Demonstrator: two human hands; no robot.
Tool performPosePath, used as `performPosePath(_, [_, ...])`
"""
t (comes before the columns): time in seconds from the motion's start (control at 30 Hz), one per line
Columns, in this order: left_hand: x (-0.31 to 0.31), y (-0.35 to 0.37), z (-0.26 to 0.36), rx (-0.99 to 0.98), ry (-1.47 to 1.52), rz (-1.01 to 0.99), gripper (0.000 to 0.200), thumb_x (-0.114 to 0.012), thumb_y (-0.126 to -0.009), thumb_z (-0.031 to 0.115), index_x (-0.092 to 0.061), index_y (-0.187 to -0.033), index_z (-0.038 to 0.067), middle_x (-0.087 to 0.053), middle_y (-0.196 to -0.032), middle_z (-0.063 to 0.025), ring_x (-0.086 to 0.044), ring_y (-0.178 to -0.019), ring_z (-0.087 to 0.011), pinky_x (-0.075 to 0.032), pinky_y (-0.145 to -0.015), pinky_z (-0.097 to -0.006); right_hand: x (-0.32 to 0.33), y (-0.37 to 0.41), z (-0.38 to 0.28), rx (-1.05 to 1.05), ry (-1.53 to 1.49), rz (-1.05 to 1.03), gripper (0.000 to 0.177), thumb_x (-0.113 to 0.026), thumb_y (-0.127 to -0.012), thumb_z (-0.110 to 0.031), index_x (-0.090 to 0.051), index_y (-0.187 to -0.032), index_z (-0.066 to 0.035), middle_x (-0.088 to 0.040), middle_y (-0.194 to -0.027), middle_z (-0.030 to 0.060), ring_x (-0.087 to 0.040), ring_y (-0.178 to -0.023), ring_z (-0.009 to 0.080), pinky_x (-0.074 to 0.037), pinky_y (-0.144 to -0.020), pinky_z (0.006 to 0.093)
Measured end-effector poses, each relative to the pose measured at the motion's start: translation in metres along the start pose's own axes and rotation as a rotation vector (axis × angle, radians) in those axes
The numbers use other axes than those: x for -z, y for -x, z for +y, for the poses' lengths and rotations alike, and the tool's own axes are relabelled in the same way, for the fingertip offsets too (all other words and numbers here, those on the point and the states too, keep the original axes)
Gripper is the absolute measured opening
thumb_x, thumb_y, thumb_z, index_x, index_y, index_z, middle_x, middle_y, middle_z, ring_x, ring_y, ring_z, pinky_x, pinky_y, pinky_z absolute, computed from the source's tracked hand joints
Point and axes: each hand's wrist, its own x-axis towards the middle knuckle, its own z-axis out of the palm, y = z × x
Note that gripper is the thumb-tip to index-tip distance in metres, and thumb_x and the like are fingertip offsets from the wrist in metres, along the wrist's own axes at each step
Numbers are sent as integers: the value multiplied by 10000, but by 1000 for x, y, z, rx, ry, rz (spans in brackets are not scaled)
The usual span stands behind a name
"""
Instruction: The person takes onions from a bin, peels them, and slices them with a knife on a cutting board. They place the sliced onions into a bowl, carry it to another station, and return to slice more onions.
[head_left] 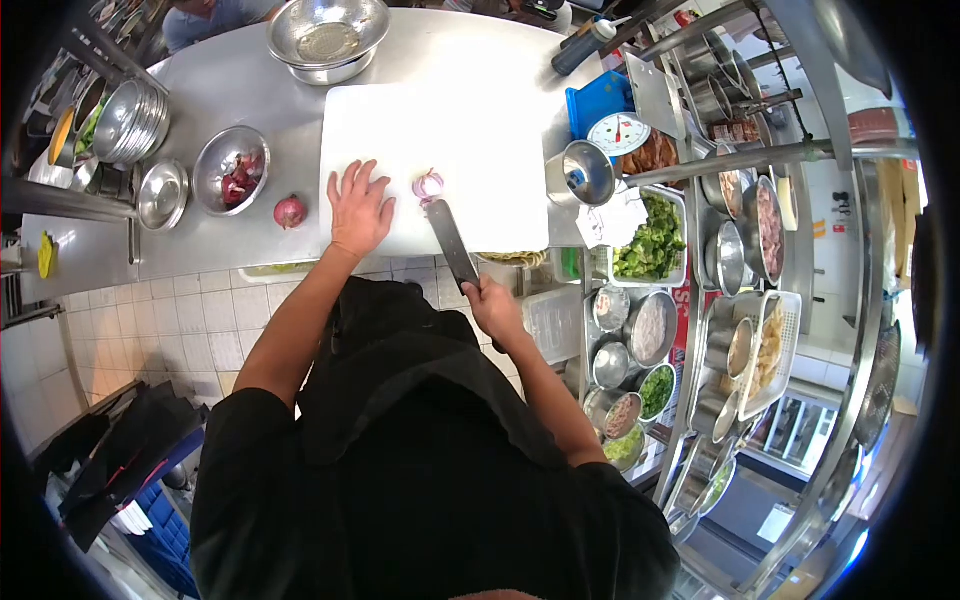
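Observation:
My left hand [359, 208] lies with its fingers spread on the left part of a white cutting board [480, 130]. In my right hand [494, 308] is the handle of a kitchen knife [450, 238], its blade reaching across the board's front. The blade's tip touches or nearly touches a cut piece of red onion [428, 185] near the middle of the board. A whole red onion [290, 212] rests on the steel table left of the board. Beyond it, a steel bowl [215, 160] holds more red onion [238, 185].
A steel colander [330, 35] stands at the board's far edge. On the right are a blue scale [600, 105], a steel pot [582, 172], a tray of chopped greens [650, 235] and racks with several bowls. Stacked bowls [132, 120] stand left. A person [215, 22] is across the table.

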Motion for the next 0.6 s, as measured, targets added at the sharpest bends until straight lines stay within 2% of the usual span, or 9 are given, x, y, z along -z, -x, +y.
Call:
performPosePath(0.07, [-3,-9,12,-1,117,-9,284,-712,-840,288,-721,-1031,77,-588,-1264,-100,-453,-1287,-319,-285,-1074,-556,-3,6,-1,27,-16,-2,335,-565,-994,-285,-575,-981,49,-643,-859,330,-624,-872,517,-484,-779,565])
performPosePath(0.1, [-2,-17,22,8,83,-14,307,-754,-805,331,-741,-978,78,-645,-1122,-71,-506,-1166,-276,-329,-975,-475,-10,6,4,55,-26,3,334,-570,-992,-289,-571,-990,45,-649,-854,324,-630,-865,510,-488,-777,561])
performPosePath(0.2, [-1,-37,41,156,75,-282,326,-785,-768,352,-747,-952,85,-662,-1073,-66,-511,-1118,-259,-337,-924,-447,-19,6,7,54,-42,-75,337,-561,-994,-292,-572,-996,45,-655,-872,322,-637,-876,501,-494,-792,551])
performPosePath(0.23, [-3,-41,45,152,77,-278,324,-799,-748,348,-737,-954,106,-668,-1027,-63,-522,-1086,-252,-341,-883,-429,-15,9,1,15,-67,-114,333,-564,-991,-290,-573,-999,43,-657,-879,323,-640,-880,498,-497,-792,551])
performPosePath(0.33, [-15,-48,53,201,156,-344,251,-785,-750,288,-706,-924,125,-669,-921,-49,-561,-1020,-239,-346,-877,-421,-24,9,8,24,-94,-108,326,-575,-984,-290,-577,-1002,36,-657,-878,321,-641,-885,498,-498,-792,556])
performPosePath(0.43, [-29,-51,51,115,243,-350,226,-804,-702,211,-666,-870,149,-657,-806,-34,-609,-847,-255,-378,-830,-418,-31,5,12,14,-96,-105,322,-582,-977,-293,-582,-1007,28,-658,-876,320,-637,-887,504,-496,-794,560])
performPosePath(0.53, [-28,-54,49,65,300,-355,217,-792,-709,144,-646,-869,132,-669,-840,-48,-629,-835,-256,-394,-845,-408,-29,-1,5,20,-90,-101,317,-585,-972,-290,-590,-1019,23,-660,-893,317,-631,-910,507,-493,-814,560])
performPosePath(0.6, [-18,-57,51,15,411,-182,219,-778,-703,111,-627,-862,113,-658,-811,-54,-622,-799,-267,-409,-834,-403,-35,-10,6,37,-131,-84,309,-590,-968,-280,-596,-1021,24,-662,-913,316,-627,-923,507,-490,-821,563])
